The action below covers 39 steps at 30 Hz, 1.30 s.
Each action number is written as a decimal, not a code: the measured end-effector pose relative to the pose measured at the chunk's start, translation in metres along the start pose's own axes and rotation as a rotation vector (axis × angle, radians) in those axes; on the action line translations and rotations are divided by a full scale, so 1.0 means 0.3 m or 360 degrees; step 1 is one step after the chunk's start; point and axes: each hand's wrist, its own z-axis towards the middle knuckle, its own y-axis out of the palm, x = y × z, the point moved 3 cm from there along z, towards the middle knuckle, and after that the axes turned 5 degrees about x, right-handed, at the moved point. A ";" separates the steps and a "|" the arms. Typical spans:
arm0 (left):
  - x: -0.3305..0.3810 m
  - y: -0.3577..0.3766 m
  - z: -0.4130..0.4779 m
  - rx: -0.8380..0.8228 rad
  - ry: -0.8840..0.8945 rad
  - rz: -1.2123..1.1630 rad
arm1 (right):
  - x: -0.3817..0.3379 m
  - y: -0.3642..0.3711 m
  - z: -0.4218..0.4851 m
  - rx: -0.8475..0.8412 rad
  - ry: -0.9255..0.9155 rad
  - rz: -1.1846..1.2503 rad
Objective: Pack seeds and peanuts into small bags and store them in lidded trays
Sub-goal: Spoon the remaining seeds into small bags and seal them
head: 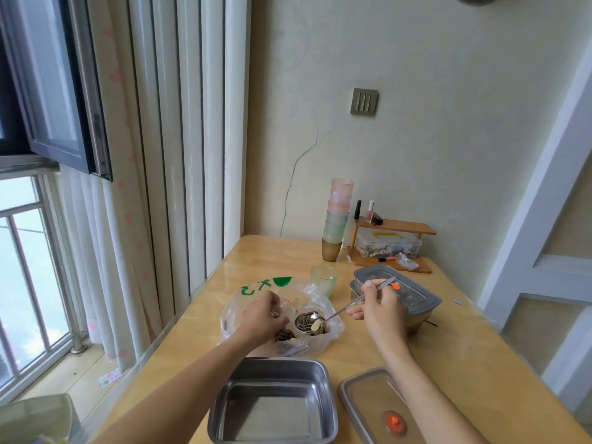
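A large clear plastic bag (323,339) with green print lies open on the wooden table (464,341), holding dark striped seeds (285,334). My left hand (266,317) pinches a small clear bag (286,307) over it. My right hand (382,307) grips a metal spoon (339,310) whose bowl, loaded with seeds, hangs beside the small bag. An empty steel tray (272,402) sits near me, its lid (378,408) with an orange plug lying to its right. Two lidded trays (423,304) are stacked behind my right hand.
A green glass cup (323,280) stands behind the big bag. A tall stack of coloured cups (338,219) and a small wooden shelf (394,248) with a clear box and bottles stand by the wall. Curtains and a window are at left.
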 end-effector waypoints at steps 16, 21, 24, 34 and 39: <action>0.030 0.049 0.026 -0.0022 0.0074 0.0354 | -0.141 0.055 0.061 -0.0017 -0.0133 0.0079; 0.032 0.050 0.038 0.0000 0.0059 0.0308 | -0.131 0.054 0.063 -0.0011 -0.0162 0.0013; 0.030 0.053 0.038 -0.0057 0.0035 0.0255 | -0.139 0.064 0.060 -0.0057 -0.0228 0.0030; 0.037 0.043 0.037 -0.0138 -0.0074 0.0098 | -0.273 0.099 -0.012 -0.0352 -0.1023 -0.0163; 0.043 0.031 0.032 -0.0100 -0.0128 -0.0132 | -0.296 0.126 -0.052 -0.0496 -0.1295 -0.0211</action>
